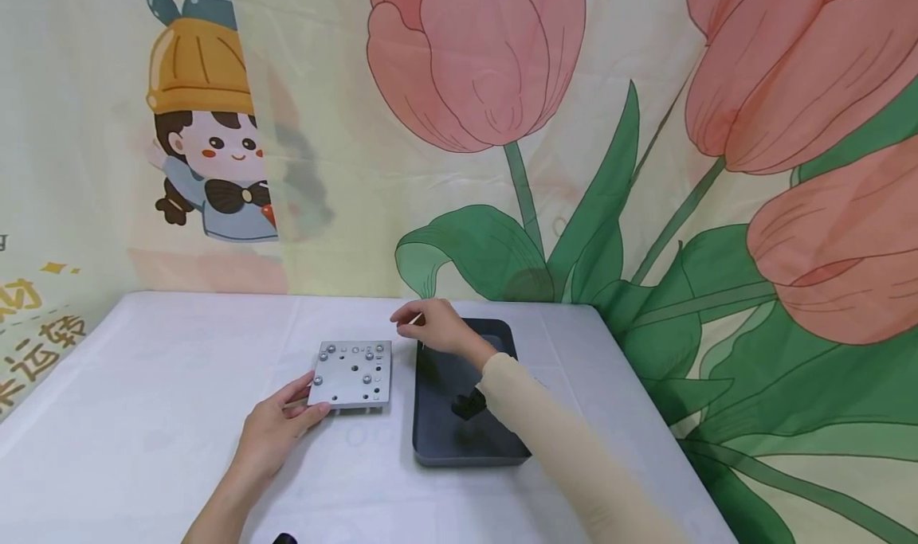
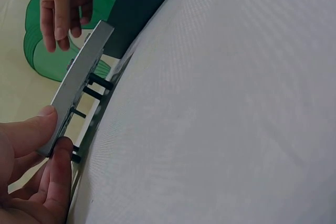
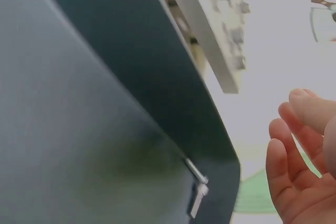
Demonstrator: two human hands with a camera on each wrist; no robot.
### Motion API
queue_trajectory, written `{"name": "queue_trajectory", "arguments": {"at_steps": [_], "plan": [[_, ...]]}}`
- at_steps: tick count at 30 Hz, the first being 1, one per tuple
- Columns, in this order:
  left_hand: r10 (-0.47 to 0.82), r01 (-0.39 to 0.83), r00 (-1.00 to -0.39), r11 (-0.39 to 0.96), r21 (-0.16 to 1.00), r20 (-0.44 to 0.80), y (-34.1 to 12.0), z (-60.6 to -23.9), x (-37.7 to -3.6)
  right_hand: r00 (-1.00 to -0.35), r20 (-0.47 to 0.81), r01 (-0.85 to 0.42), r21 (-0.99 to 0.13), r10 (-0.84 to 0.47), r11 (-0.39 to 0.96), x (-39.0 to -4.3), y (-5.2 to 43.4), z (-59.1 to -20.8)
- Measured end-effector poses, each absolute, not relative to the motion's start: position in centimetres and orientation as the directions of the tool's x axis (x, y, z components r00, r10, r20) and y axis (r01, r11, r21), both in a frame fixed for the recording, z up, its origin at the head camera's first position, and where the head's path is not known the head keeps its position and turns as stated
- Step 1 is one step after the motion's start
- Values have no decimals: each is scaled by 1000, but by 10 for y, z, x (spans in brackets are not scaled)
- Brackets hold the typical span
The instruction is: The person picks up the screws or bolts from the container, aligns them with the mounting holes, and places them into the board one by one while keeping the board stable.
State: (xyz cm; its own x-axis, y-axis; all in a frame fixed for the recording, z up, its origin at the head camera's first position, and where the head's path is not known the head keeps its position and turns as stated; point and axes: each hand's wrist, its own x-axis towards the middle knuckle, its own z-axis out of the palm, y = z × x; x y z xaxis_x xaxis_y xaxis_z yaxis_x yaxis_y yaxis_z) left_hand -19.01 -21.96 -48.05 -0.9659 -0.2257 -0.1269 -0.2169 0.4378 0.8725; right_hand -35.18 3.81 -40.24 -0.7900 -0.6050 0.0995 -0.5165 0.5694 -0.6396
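Observation:
My left hand [image 1: 276,428] grips the near left corner of a square silver metal plate [image 1: 340,381], thumb on the near edge. Several screw heads and holes show on the plate's top face. In the left wrist view, dark screw shanks [image 2: 93,93] stick out below the plate [image 2: 79,85]. To the plate's right lies a dark grey tray [image 1: 430,448]. Over its far left rim hangs my right hand [image 1: 441,327], fingers loosely bent, with nothing visible between them. Two small screws [image 3: 198,200] lie in a corner of the tray [image 3: 79,103] in the right wrist view.
A white cloth covers the table [image 1: 179,416]. Behind it hangs a printed backdrop [image 1: 337,130] with tulips and a cartoon figure. A black object [image 1: 468,405] shows beside the right sleeve, over the tray, and another black piece [image 1: 285,538] at the bottom edge.

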Motion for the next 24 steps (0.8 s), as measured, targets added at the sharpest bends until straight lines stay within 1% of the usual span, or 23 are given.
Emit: {"name": "queue_trajectory", "arguments": {"at_steps": [6, 13, 24], "plan": [[-224, -212, -967, 432, 877, -124, -220, -481, -190, -810, 126, -522, -599, -573, 607, -360, 67, -390], [-224, -209, -967, 438, 874, -119, -220, -481, -189, -827, 155, -523, -563, -540, 639, -369, 100, -398], [-229, -204, -967, 435, 877, -111, -219, -480, -189, -858, 72, -464, -530, -508, 710, -380, 127, -425]]}}
